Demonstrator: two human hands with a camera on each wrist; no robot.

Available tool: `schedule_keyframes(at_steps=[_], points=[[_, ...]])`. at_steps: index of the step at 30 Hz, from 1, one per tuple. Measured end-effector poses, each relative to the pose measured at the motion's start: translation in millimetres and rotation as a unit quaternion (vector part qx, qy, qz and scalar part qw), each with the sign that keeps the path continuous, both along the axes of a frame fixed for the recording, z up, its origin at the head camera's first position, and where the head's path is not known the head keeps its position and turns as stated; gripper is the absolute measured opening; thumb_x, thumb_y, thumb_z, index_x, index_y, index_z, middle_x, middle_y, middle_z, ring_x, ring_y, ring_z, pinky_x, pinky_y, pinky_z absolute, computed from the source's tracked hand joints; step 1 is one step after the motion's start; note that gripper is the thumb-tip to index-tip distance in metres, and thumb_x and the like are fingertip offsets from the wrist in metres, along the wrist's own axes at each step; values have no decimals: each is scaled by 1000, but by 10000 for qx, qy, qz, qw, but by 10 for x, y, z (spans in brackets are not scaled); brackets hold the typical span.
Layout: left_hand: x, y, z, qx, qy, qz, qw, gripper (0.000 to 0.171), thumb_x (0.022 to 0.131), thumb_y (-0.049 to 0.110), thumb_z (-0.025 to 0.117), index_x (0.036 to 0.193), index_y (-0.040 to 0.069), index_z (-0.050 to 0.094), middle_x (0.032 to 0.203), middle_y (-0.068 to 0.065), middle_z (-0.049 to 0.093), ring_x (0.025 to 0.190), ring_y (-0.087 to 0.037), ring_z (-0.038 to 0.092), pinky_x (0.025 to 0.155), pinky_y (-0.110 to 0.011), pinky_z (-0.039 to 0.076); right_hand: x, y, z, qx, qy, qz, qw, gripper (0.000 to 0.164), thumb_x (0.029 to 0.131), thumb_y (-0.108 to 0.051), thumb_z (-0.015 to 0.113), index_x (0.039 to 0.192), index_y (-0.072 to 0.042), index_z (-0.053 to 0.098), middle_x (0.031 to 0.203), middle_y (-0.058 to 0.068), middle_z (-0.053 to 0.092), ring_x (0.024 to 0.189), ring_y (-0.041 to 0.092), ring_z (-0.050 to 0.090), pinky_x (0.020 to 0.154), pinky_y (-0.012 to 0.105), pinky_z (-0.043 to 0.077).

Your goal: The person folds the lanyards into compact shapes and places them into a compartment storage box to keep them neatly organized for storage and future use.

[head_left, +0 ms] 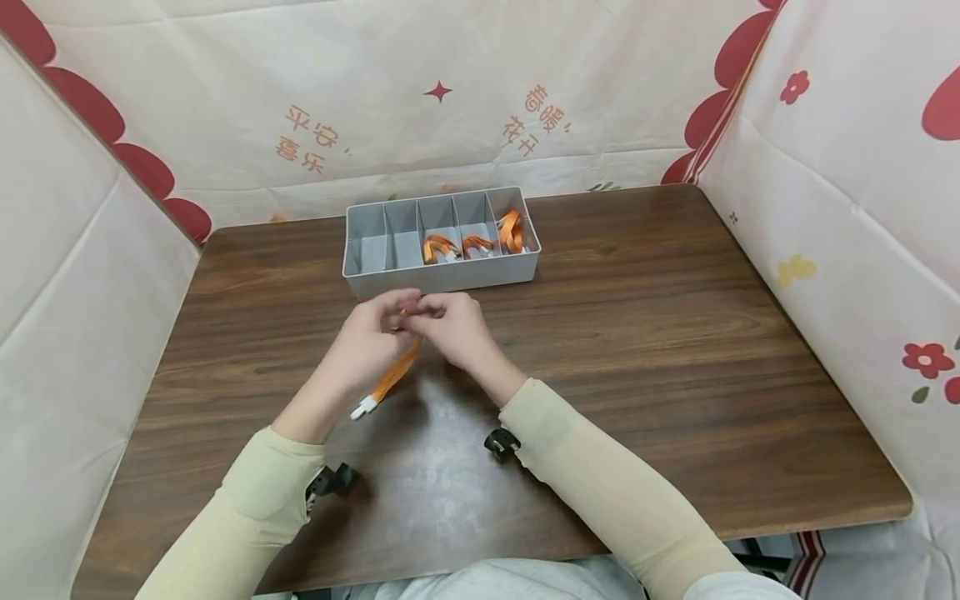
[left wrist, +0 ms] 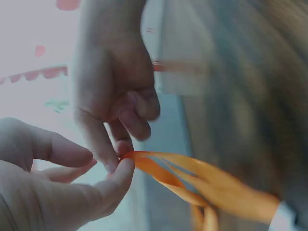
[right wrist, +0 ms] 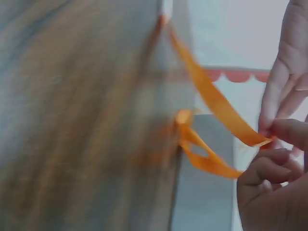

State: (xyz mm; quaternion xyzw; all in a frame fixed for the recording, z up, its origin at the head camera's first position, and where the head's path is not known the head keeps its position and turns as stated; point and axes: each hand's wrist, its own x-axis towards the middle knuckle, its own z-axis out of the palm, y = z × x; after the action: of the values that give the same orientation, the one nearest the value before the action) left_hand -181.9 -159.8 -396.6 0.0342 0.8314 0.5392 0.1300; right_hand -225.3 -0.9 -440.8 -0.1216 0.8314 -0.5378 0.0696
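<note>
An orange lanyard (head_left: 399, 369) with a white plastic clip (head_left: 364, 407) hangs above the table, in front of the grey box. My left hand (head_left: 372, 336) and right hand (head_left: 459, 330) meet at its upper end, fingertips close together. In the left wrist view, the left thumb (left wrist: 113, 185) presses the folded strap (left wrist: 192, 175) near the right fingertips. Seen from the right wrist, one strand of the band (right wrist: 216, 103) runs up to the pinching fingers (right wrist: 288, 132), and another passes behind the curled right fingers. The exact grip is partly hidden where the hands overlap.
A grey divided box (head_left: 450, 275) stands at the table's back. Its three right compartments hold orange lanyards (head_left: 512, 232); the two left ones show bare bottoms (head_left: 369, 252). Printed white cloth (head_left: 450, 50) encloses the back and sides of the wooden table (head_left: 637, 333).
</note>
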Motion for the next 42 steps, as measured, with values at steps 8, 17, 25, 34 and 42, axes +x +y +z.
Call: schedule_keyframes(at_steps=[8,17,25,34,42], points=[[39,-47,341,-502,1291,-1,9904,57,94,-6,51,147,13,59,142,-8,67,122,-28,70,99,-45,56,30,136,449,-1552,-326,331,9868,16,97,-20,79,104,-7,83,101,2,79,73,8,58,65,22,48],[-22,-59,201,-617,1854,262,9804,43,102,6,66,144,14,63,121,-14,75,106,-29,75,87,-38,59,86,351,763,-2522,-1263,526,9580,13,99,-15,75,107,-6,79,71,-6,56,54,12,37,53,23,31],[-40,-234,69,-99,1904,639,9796,40,102,4,62,141,13,64,140,-6,69,111,-26,71,83,-23,56,117,465,954,-3249,-1311,669,9342,13,102,-6,67,95,-10,78,69,-5,53,50,10,26,50,23,17],[-4,-227,-4,326,2155,783,9728,29,102,6,66,131,8,69,131,-12,72,107,-15,66,88,-18,54,223,567,1199,-3457,-1154,785,9279,17,103,-4,65,99,-9,81,72,-3,58,53,11,27,54,24,18],[37,238,102,1287,4032,226,9058,22,98,3,71,119,-3,71,127,-17,72,120,-22,67,100,-48,59,318,617,1284,-3316,-1004,801,9346,17,103,-6,64,99,-12,79,67,-3,46,55,12,27,55,25,19]])
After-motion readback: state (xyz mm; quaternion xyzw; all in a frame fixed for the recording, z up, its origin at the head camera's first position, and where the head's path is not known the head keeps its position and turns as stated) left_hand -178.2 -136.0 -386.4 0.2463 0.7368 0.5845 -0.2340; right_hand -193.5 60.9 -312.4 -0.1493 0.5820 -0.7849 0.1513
